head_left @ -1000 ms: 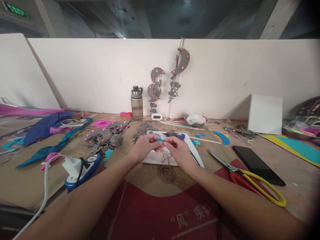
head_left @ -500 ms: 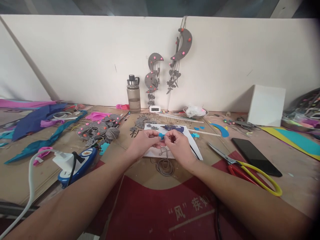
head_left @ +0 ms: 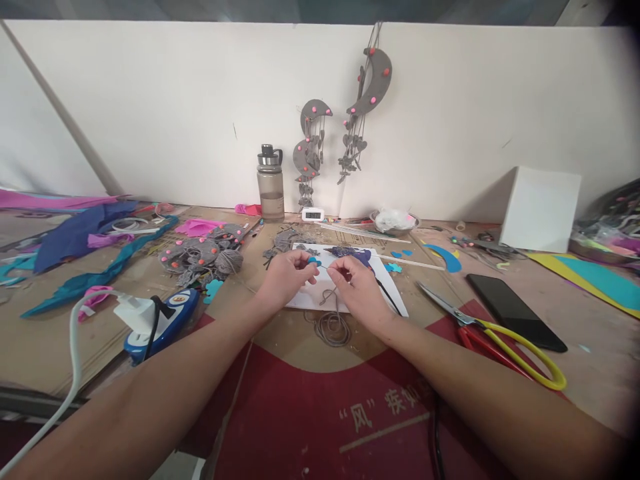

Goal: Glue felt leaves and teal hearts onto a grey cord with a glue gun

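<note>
A small blue felt piece [head_left: 314, 261] is pinched between the thumb and fingers of my left hand [head_left: 287, 280]. My right hand [head_left: 356, 283], closed in a pinch, grips a thin grey cord [head_left: 324, 268] that runs across to the blue piece. More of that cord hangs down and lies in a loose coil [head_left: 334, 329] on the cardboard. Both hands are above a white sheet of paper [head_left: 315, 299]. Just beyond them a dark blue glue gun [head_left: 356, 254] rests on the paper.
Scissors with red and yellow handles [head_left: 500, 333] and a black phone [head_left: 515, 312] lie on the right. A bottle [head_left: 271, 187] stands at the back. On the left are a blue power strip [head_left: 163, 325] and grey felt pieces with yarn [head_left: 207, 253]. Moon-shaped hangings [head_left: 377, 83] hang on the wall.
My hands have drawn apart, and a stretch of cord now shows between them. The blue piece stays in my left hand. The whole view has shifted slightly.
</note>
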